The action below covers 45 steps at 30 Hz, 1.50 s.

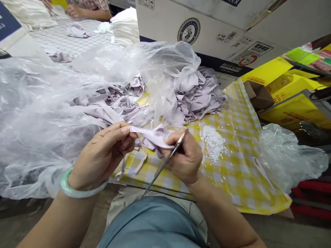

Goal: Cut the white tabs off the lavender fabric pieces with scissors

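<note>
So the left hand had thumb and forefinger pinched on one end of a small lilac fabric piece, and the piece was stretched across to the right hand, up off the table just in front of the person's lap. The right hand was clenched around a pair of metal scissors, blades up by the far end of the fabric and the long end angled down toward the lap. Couldn't tell whether the blades were actually biting into the cloth. A couple of thin straps hung down from the piece onto the yellow checked tablecloth.

There was a pale green bangle on the left wrist. Just right of the right hand sat a little heap of white trimmings on the cloth. Behind the hands was a big pile of lilac fabric, partly spilling out of a crumpled clear plastic bag that took up the whole left side. A large cardboard box stood behind the pile, and another clear bag lay off the table's right edge. Someone else's hand rested on a table way at the back.
</note>
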Available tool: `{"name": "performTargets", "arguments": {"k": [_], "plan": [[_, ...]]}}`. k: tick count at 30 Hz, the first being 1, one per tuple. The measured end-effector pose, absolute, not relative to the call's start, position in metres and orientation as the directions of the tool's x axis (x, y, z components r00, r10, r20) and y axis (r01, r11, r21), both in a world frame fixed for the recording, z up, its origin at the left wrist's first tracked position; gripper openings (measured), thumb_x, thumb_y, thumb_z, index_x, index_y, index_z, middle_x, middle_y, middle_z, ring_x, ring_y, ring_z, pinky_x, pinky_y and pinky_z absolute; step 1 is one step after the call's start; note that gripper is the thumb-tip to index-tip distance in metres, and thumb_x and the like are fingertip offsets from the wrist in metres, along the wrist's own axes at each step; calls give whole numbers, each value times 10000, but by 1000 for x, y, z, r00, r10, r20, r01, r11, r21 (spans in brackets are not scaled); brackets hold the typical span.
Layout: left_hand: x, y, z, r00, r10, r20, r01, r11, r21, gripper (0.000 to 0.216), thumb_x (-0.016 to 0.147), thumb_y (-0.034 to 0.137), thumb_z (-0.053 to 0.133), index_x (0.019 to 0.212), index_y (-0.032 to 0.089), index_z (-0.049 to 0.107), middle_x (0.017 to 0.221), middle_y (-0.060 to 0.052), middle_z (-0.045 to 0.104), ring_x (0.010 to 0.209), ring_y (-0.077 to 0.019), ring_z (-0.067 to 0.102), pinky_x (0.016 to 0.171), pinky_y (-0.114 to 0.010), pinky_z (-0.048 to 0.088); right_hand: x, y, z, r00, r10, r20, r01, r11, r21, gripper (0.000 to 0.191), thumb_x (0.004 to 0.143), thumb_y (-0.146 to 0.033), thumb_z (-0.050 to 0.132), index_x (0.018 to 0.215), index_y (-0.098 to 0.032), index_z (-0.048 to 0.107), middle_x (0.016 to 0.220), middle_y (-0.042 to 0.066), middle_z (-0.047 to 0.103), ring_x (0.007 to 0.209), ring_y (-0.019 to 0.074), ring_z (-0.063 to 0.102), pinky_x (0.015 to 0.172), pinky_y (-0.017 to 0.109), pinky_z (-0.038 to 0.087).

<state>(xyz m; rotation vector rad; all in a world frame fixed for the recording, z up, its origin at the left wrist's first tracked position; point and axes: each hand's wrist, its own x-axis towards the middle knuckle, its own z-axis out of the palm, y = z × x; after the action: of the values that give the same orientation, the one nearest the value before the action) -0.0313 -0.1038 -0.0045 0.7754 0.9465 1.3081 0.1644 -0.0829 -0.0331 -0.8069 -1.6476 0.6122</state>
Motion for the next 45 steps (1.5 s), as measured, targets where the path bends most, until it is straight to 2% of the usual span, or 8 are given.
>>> {"name": "performTargets", "arguments": {"k": [5, 13, 18, 24, 36, 40, 43, 45], "plan": [[-4, -103, -14, 113, 986, -123, -446, 161, 880, 182, 844, 236, 659, 756, 130, 778, 1209, -84, 620, 965, -165, 591, 803, -196, 525, 149, -131, -95, 19, 975, 222, 104, 219, -970, 119, 767, -178, 716, 787, -205, 602, 731, -25, 594, 651, 113, 550, 619, 235, 456], [68, -98, -36, 239, 962, -133, -438, 229, 870, 190, 853, 285, 674, 730, 156, 739, 938, -20, 546, 517, -30, 402, 454, -185, 342, 191, -148, -99, 5, 987, -159, -81, -158, -984, 294, 682, -339, 826, 845, -201, 622, 846, 19, 651, 783, 175, 611, 756, 311, 525], [94, -99, -64, 288, 957, -35, -256, 112, 960, 213, 920, 304, 616, 814, 183, 755, 1030, -60, 549, 690, -106, 492, 583, -230, 427, 251, -143, -80, 127, 980, -154, 11, -156, -988, 313, 703, -344, 819, 919, -219, 630, 912, 19, 664, 877, 181, 621, 845, 318, 504], [112, -91, -68, 338, 936, 102, -185, -40, 982, 200, 930, 265, 610, 832, 223, 779, 1082, -71, 594, 1187, -218, 489, 1046, -322, 394, 240, -131, -82, 162, 963, -215, -274, -165, -947, 297, 681, -393, 814, 807, -217, 611, 766, -8, 646, 728, 153, 624, 738, 286, 541], [131, -87, -65, 379, 925, -8, -202, 91, 975, 220, 927, 256, 603, 772, 231, 758, 1148, -67, 596, 1251, -249, 485, 1058, -358, 406, 247, -134, -96, 178, 949, -260, -342, -189, -921, 363, 591, -349, 864, 859, -231, 651, 855, 14, 721, 826, 213, 681, 808, 347, 572], [130, -86, -58, 350, 935, -55, -146, 112, 983, 236, 922, 279, 603, 748, 217, 750, 1091, -77, 611, 1129, -237, 546, 891, -317, 487, 229, -134, -97, 124, 960, -250, -390, -185, -902, 317, 662, -400, 806, 873, -232, 640, 822, 18, 696, 806, 208, 666, 770, 331, 565], [130, -89, -57, 323, 934, -150, -103, 193, 976, 278, 911, 329, 599, 697, 181, 699, 1086, -86, 576, 911, -206, 572, 647, -284, 480, 237, -142, -98, 74, 978, -194, -233, -173, -957, 258, 723, -410, 748, 859, -222, 636, 805, 23, 671, 773, 190, 634, 693, 302, 536], [132, -92, -59, 334, 936, -113, -57, 140, 989, 293, 913, 335, 592, 674, 182, 668, 996, -86, 578, 935, -223, 552, 703, -302, 483, 253, -148, -96, 66, 994, -91, 27, -93, -995, 226, 733, -391, 752, 811, -212, 636, 808, 30, 659, 791, 192, 607, 722, 312, 511]]}}
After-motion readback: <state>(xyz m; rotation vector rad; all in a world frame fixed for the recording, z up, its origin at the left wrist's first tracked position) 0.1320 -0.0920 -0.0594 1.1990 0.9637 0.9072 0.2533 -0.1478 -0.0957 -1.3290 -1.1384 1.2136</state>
